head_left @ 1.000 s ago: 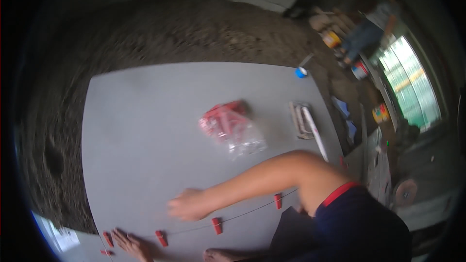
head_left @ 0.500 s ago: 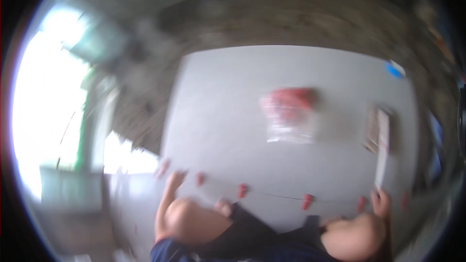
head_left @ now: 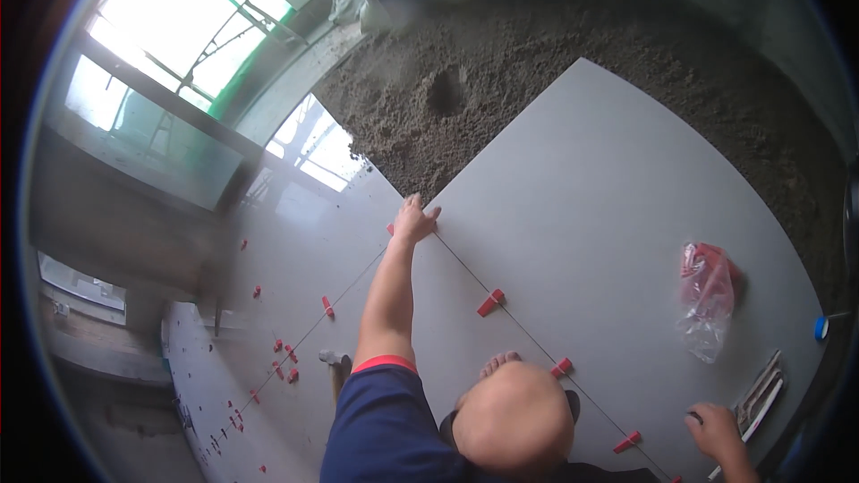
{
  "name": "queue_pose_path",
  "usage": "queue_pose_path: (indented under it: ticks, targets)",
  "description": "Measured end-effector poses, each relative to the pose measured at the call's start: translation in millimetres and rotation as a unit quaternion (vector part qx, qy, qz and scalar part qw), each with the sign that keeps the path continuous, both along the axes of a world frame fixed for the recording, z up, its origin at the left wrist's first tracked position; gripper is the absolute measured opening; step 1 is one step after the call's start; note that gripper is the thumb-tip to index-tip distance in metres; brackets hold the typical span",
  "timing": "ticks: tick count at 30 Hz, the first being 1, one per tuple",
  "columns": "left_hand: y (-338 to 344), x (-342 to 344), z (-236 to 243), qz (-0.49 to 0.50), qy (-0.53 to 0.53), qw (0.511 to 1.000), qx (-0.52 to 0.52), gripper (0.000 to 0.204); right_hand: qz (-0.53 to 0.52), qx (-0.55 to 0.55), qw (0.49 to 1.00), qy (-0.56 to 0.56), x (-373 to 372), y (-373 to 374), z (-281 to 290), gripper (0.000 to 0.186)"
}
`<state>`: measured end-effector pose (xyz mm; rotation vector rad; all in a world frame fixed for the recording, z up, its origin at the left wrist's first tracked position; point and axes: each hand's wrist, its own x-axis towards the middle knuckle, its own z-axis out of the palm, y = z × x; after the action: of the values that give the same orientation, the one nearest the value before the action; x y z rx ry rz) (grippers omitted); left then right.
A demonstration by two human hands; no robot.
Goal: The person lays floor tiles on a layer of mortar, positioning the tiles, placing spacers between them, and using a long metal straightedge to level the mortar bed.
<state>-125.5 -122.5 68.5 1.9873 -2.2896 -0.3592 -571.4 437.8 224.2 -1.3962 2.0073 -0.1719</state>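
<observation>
— Grey tile (head_left: 608, 215) lay before us on the sand bed (head_left: 537, 45); our left hand (head_left: 413, 220) pressed open-fingered at its corner.

— And our right hand (head_left: 713, 429) rested loosely curled by the trowel (head_left: 761, 394), the clear bag (head_left: 707, 300) of red clips (head_left: 489, 302) nearby.

The left hand (head_left: 414, 220) reaches far forward, arm straight, fingers spread flat. The right hand (head_left: 713, 429) rests low, fingers curled.
</observation>
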Motion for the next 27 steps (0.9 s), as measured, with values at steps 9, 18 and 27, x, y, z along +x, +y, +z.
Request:
queue_pose_path:
  ticks: [9,18,27]
  targets:
    - [-24,16,-74,-0.073,0.008,0.99,-0.119,0.066,0.076,-0.016,0.994,-0.072,101,-250,-96,0.023]
    - [-37,19,-74,-0.043,0.07,0.994,-0.067,0.046,-0.055,-0.084,0.985,-0.139,165,-366,-183,0.025]
    - [-39,24,-79,-0.096,0.055,0.992,-0.058,0.048,-0.101,-0.153,0.983,-0.011,156,-347,-236,0.015]
